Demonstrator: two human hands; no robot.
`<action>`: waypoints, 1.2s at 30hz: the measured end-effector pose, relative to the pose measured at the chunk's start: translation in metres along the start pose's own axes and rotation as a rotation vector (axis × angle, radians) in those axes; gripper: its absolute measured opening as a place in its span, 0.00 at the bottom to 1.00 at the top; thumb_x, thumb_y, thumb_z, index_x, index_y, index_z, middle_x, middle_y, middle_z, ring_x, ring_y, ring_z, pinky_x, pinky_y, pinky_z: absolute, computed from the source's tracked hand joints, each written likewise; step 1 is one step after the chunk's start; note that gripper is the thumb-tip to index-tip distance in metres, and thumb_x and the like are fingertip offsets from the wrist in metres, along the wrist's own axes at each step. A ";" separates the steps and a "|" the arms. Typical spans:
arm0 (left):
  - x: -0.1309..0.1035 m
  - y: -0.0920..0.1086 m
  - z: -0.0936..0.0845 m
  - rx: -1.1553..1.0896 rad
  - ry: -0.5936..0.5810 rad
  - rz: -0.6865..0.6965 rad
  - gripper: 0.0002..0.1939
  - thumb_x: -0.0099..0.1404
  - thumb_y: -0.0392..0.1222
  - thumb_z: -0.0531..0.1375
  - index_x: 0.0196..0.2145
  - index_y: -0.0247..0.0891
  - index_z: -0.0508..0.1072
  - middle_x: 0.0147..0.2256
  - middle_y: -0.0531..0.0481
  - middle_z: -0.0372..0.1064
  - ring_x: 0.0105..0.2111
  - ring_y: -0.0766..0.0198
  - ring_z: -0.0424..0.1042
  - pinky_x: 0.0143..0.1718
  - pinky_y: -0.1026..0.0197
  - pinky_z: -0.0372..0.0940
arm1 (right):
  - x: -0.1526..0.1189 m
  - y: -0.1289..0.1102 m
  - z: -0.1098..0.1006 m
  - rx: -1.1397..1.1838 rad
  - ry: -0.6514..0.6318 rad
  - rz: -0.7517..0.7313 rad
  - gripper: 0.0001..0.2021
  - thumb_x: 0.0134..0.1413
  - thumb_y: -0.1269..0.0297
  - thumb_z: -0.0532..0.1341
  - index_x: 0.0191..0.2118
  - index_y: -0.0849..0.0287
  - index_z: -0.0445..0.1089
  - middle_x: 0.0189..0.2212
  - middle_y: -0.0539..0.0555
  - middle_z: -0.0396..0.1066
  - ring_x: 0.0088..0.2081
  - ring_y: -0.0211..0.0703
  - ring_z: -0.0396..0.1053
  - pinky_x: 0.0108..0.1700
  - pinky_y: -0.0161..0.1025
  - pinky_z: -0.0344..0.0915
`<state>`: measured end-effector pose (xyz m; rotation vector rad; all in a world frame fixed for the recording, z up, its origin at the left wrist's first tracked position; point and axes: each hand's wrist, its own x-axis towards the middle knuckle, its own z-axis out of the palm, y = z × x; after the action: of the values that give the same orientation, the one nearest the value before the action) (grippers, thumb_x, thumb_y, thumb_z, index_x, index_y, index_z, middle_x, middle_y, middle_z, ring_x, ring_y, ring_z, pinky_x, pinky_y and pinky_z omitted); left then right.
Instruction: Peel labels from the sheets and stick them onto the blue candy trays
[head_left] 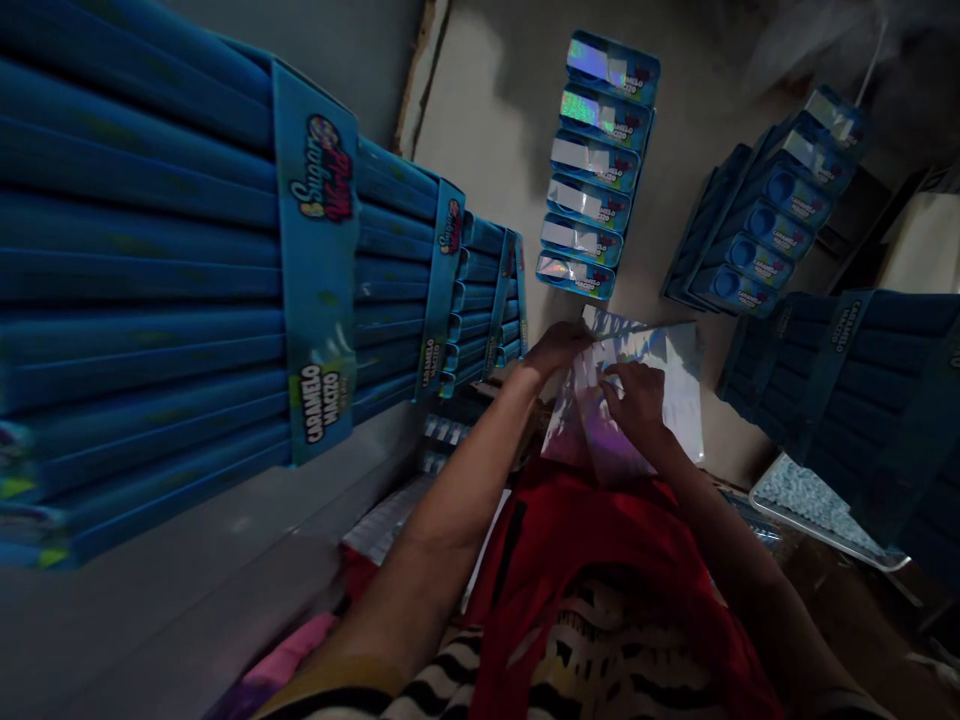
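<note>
Shiny holographic sheets [679, 390] lie at the front of the table, against the red apron [585, 525]. At their far left corner my left hand [559, 348] is closed on the edge of a sheet. My right hand [637, 395] is over the middle of the sheets, thumb and forefinger curled together at a sheet's surface; the exact contact is hard to make out. Just beyond my hands, a column of blue candy boxes [583, 237] marked "Caramelo Macizo" lies on the table, with shiny and white patches on their ends.
Large stacks of blue boxes [319, 260] stand close on the left. Another group of blue boxes [780, 225] is at the back right, with a darker stack [825, 370] nearer. Below it, a tray [817, 500] holds pale blue pieces. The table surface [495, 150] is light.
</note>
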<state>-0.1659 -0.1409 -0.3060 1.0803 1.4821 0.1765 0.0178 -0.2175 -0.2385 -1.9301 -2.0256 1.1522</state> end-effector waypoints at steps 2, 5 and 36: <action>0.001 0.002 0.000 0.044 0.039 0.032 0.10 0.59 0.37 0.58 0.29 0.35 0.81 0.32 0.45 0.78 0.39 0.53 0.76 0.45 0.58 0.68 | -0.010 -0.011 -0.021 0.241 0.031 0.186 0.07 0.58 0.62 0.66 0.41 0.55 0.78 0.26 0.47 0.68 0.31 0.42 0.65 0.44 0.42 0.59; -0.017 0.012 0.008 0.195 0.292 0.081 0.14 0.65 0.38 0.56 0.39 0.35 0.82 0.46 0.37 0.78 0.54 0.46 0.73 0.60 0.49 0.64 | -0.024 -0.029 -0.068 0.702 0.042 0.458 0.13 0.51 0.56 0.69 0.41 0.54 0.77 0.19 0.40 0.52 0.23 0.37 0.55 0.33 0.38 0.58; 0.021 0.260 0.015 -0.484 0.443 0.393 0.09 0.62 0.45 0.68 0.36 0.36 0.84 0.37 0.46 0.81 0.43 0.55 0.78 0.46 0.59 0.69 | 0.128 -0.007 -0.215 0.597 0.769 0.464 0.11 0.47 0.58 0.67 0.33 0.61 0.79 0.26 0.51 0.77 0.31 0.43 0.74 0.35 0.39 0.70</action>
<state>-0.0185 0.0100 -0.1524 0.9516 1.4813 1.0535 0.1100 -0.0088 -0.1352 -2.0747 -0.7711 0.7510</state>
